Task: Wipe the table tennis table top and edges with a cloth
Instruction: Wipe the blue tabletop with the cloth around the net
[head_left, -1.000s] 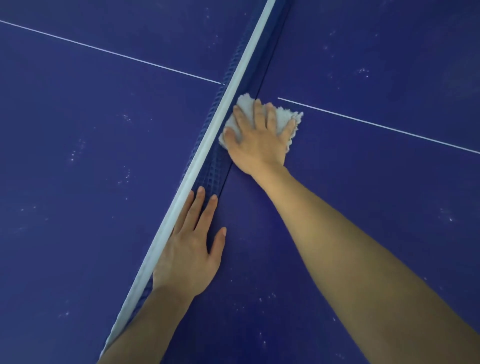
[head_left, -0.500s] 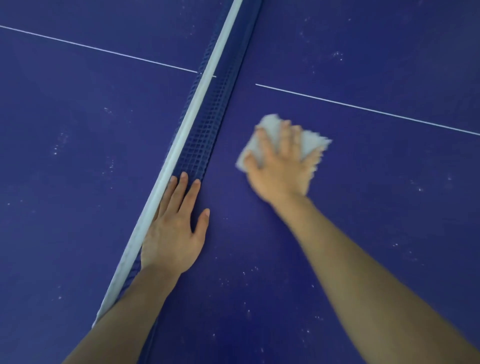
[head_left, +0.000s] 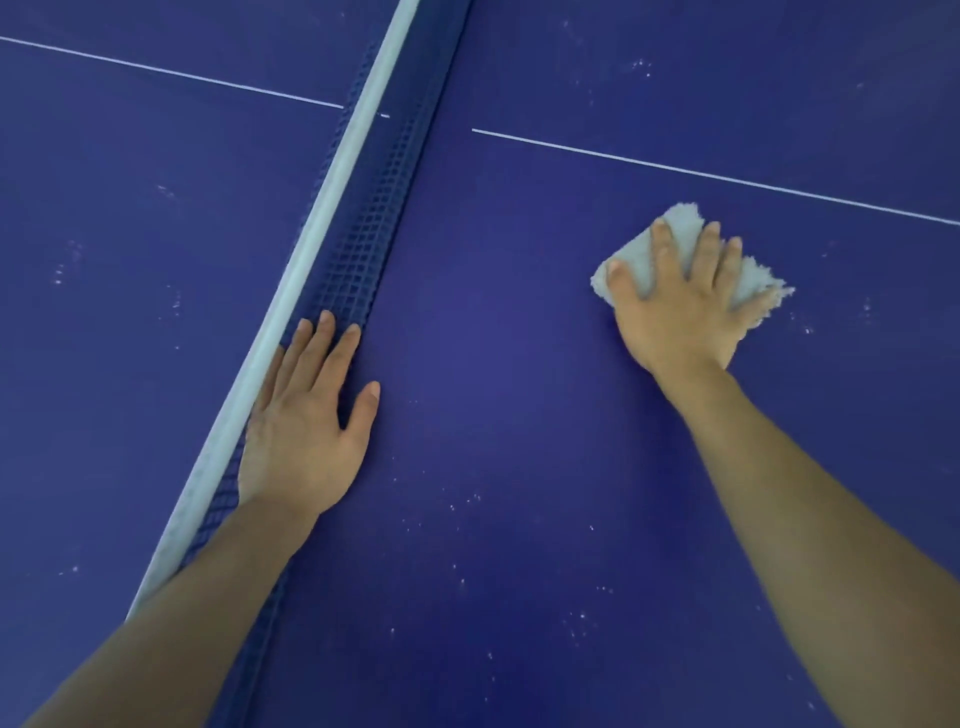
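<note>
Under the right hand grip, cloth (fingers spread flat), on table

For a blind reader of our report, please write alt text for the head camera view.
A right hand presses a white cloth flat on a blue table, just below a white line. The left hand rests flat beside the net. Small white specks dot the table.

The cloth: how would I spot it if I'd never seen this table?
Start at the net across the blue table; look right of it. Under the right hand, pressed flat, lies the cloth: the only pale, fluffy thing there.
</note>
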